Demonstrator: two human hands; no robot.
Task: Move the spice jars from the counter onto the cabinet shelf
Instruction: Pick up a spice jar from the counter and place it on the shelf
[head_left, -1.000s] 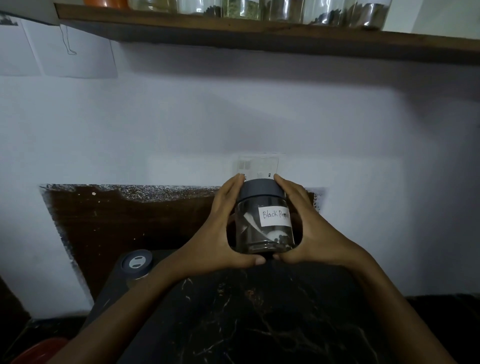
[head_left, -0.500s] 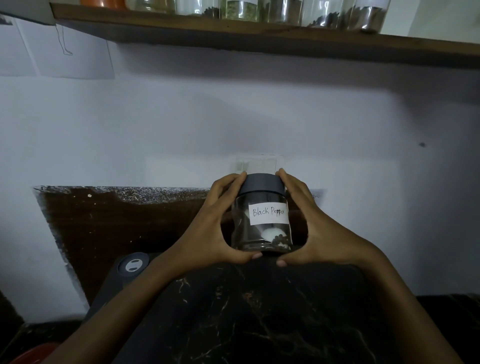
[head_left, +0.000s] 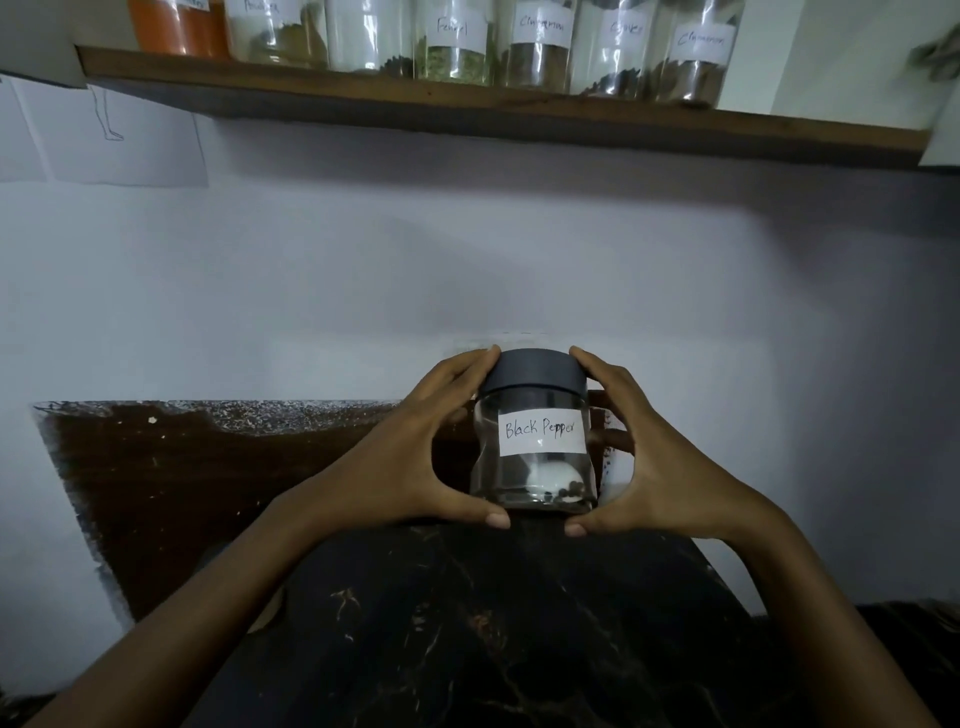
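Observation:
A clear jar with a dark grey lid and a white label reading "Black Pepper" is held upright above the dark marbled counter. My left hand grips its left side and my right hand grips its right side, thumbs under the base and fingers reaching the lid. A few peppercorns lie at the jar's bottom. High above runs the wooden shelf.
Several labelled glass jars stand in a row on the shelf, with an orange-filled one at the left. A white wall lies behind, with a sheet of paper taped at the upper left. A dark brown backsplash patch borders the counter.
The jar has turned upright and risen slightly in both hands. The view has tilted up, showing more of the shelf jars, and the lidded jar at the lower left is out of sight.

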